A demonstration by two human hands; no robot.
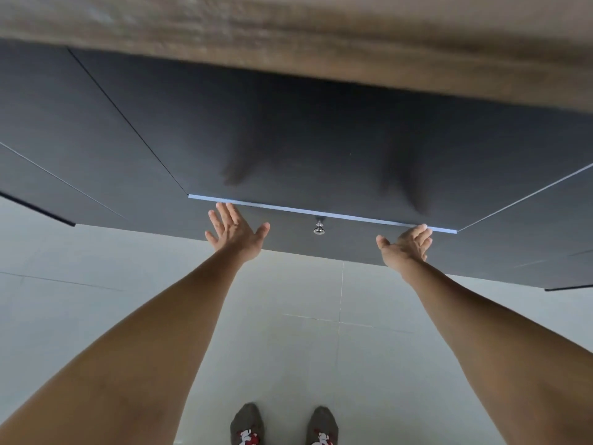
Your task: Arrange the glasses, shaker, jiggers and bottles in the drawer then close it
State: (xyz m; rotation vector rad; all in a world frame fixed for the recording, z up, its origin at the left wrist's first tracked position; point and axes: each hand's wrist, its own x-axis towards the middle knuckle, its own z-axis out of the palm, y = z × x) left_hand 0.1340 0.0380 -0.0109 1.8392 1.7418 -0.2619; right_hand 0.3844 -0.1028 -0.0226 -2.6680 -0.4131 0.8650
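A dark grey drawer front (288, 232) with a small silver knob (318, 228) sits flush in the dark cabinet, below a pale seam line. My left hand (236, 231) is spread open, palm toward the drawer front, left of the knob. My right hand (406, 244) is open too, fingers at the seam on the right of the knob. Neither hand holds anything. No glasses, shaker, jiggers or bottles show; the drawer's inside is hidden.
A wooden countertop edge (321, 36) overhangs the cabinet at the top. More dark cabinet fronts (80, 130) lie to the left and right. Pale floor tiles (288, 332) stretch below, with my two feet (282, 425) in dark socks at the bottom.
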